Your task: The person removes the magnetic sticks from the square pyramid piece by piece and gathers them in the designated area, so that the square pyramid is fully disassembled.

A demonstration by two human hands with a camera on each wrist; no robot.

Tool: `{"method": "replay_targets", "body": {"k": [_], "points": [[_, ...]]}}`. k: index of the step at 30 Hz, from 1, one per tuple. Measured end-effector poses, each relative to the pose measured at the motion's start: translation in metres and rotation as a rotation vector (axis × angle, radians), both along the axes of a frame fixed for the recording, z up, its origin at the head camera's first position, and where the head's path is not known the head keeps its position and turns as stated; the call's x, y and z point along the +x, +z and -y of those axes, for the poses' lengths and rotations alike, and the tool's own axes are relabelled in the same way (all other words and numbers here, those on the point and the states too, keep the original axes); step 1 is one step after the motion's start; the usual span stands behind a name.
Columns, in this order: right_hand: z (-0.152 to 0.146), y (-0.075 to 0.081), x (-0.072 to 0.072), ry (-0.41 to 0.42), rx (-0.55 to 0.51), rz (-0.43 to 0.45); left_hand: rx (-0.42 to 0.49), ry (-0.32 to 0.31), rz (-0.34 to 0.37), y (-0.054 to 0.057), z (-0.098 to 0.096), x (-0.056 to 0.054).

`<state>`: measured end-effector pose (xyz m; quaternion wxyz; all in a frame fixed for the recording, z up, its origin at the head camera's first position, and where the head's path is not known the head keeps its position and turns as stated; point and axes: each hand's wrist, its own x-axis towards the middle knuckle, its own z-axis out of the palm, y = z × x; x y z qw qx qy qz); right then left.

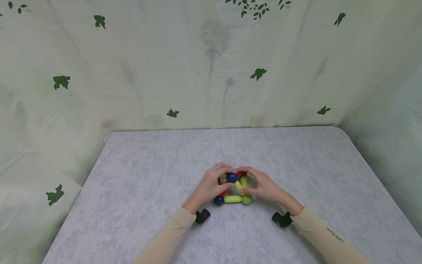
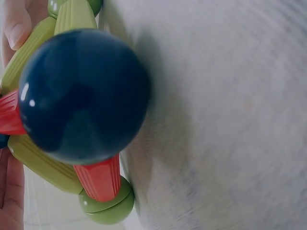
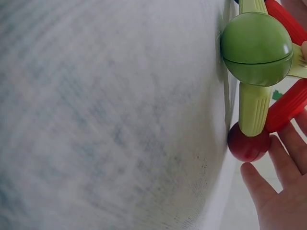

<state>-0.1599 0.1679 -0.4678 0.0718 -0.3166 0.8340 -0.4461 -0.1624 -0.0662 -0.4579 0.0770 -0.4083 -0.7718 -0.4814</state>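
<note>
Here, left grip (image 1: 212, 184) and right grip (image 1: 266, 187), partly curled, clasp one ball-and-rod frame (image 1: 238, 185).

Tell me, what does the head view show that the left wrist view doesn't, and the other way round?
Only the head view shows the dark green shapes on the backdrop and the black wrist devices.

Only the left wrist view shows a second green ball, at the end of a red rod.

Both show the ball-and-rod frame and the grey-blue tabletop.
</note>
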Motion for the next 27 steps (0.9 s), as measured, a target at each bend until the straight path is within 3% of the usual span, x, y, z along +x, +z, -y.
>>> {"method": "replay_targets", "body": {"k": [16,19,24,27], "points": [[0.0,0.0,0.001,0.016,-0.021,0.02,0.017,0.028,-0.049,0.002,-0.001,0.002],[0.0,0.0,0.001,0.018,-0.021,0.022,-0.043,0.021,-0.078,0.005,-0.001,0.002],[0.0,0.001,0.001,0.002,-0.016,0.038,-0.239,0.031,-0.172,0.015,0.0,0.001],[0.001,0.001,0.002,-0.003,-0.012,0.051,-0.301,0.023,-0.162,0.018,0.002,-0.001]]}}
